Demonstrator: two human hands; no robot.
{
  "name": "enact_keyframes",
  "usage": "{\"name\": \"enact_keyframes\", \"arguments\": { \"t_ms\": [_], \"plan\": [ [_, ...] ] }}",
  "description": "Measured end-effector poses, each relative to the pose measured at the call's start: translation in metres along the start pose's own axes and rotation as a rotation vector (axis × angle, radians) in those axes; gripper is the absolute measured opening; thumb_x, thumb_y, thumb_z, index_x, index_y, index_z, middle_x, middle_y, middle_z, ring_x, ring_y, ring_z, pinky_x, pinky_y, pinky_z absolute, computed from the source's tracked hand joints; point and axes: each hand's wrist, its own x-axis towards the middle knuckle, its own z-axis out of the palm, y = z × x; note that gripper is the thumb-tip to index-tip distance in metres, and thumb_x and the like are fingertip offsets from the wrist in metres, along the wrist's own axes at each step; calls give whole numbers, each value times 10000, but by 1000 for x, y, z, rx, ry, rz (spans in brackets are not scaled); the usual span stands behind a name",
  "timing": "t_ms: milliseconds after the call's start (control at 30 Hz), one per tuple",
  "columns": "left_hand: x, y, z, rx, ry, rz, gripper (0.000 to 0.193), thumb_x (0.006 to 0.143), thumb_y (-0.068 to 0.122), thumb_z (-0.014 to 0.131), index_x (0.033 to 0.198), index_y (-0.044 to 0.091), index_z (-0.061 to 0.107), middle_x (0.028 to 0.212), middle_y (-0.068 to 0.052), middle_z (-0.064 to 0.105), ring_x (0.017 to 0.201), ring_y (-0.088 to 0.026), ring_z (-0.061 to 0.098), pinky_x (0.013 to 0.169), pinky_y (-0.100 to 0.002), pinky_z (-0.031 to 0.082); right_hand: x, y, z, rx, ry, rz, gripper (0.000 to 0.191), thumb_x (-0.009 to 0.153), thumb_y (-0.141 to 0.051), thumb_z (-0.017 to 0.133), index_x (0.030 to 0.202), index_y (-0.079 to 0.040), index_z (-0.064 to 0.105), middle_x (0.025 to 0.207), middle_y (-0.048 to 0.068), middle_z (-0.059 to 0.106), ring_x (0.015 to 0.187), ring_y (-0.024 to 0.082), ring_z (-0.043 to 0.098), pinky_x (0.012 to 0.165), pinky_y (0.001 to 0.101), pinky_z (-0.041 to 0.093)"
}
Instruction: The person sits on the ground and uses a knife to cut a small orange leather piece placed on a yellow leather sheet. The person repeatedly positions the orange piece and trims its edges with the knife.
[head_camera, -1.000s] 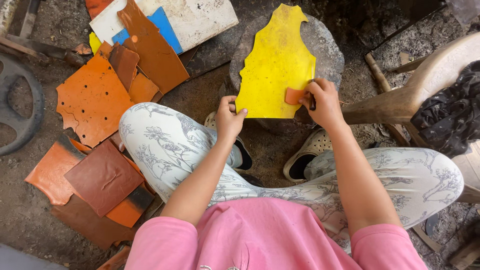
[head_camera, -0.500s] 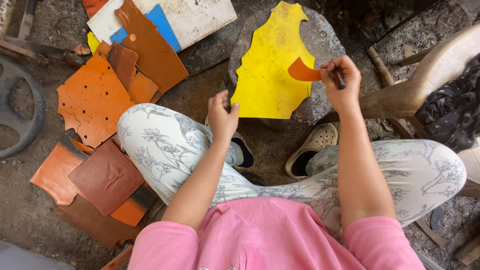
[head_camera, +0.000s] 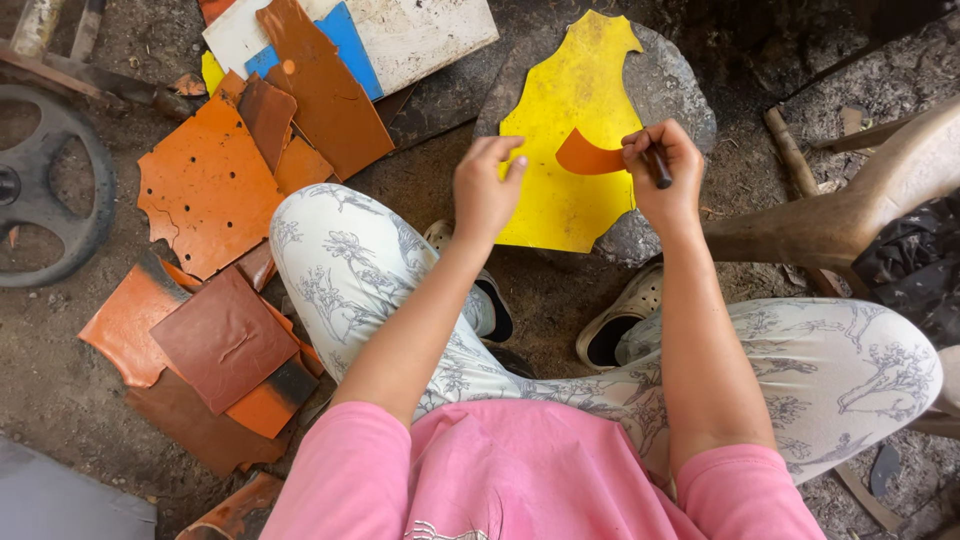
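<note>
Hands worked above the yellow leather sheet (head_camera: 570, 150) lying on a flat stone (head_camera: 670, 90). Right hand (head_camera: 665, 175) was closed on a small curved orange leather piece (head_camera: 590, 158) and a dark pen-like tool (head_camera: 658, 168); left hand (head_camera: 487, 190) hovered half-curled, holding nothing, just beside the sheet's left edge. Risk, judged: the thin piece could slip from the pinch, since the tool shares that grip. Open room lay left of the stone; orange scraps (head_camera: 210, 180) sat well apart, a wooden chair leg (head_camera: 800, 225) near the right.
</note>
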Motion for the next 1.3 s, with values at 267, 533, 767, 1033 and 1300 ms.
{"name": "enact_keyframes", "arguments": {
  "t_ms": [267,533,767,1033,1300],
  "plan": [
    [2,19,36,-343,-326,-255,397,859,73,740,1249,107,677,994,-79,760,788,-166,768,714,-310,612,-7,1,-10,48,-28,38,211,994,130,667,977,-24,523,1072,98,684,1038,146,680,915,309,592],
    [-6,35,34,-175,-179,66,189,860,11,750,1021,108,774,935,-73,727,836,-248,730,746,-358,581,-19,6,-14,109,72,100,213,1004,113,662,1021,-38,513,1167,91,678,1177,161,695,986,312,583],
    [9,57,12,-18,-86,406,251,841,-37,656,1015,111,760,989,-43,699,972,-250,679,844,-380,575,-26,-17,-15,-43,22,-29,209,1010,85,717,1028,-30,544,1191,114,709,1198,166,662,954,318,576],
    [44,83,4,7,-263,660,157,898,27,689,1044,75,719,1051,-56,674,1035,-274,651,912,-389,563,-27,-46,-2,-314,84,-278,265,949,39,804,946,-24,547,896,70,660,767,112,610,685,271,520],
    [22,52,2,-154,-150,188,202,911,53,733,1110,84,727,1075,-80,688,1052,-284,684,914,-396,559,-34,-17,5,289,111,214,252,944,-13,724,914,-103,490,880,8,644,823,105,724,724,260,618]
  ]
}}
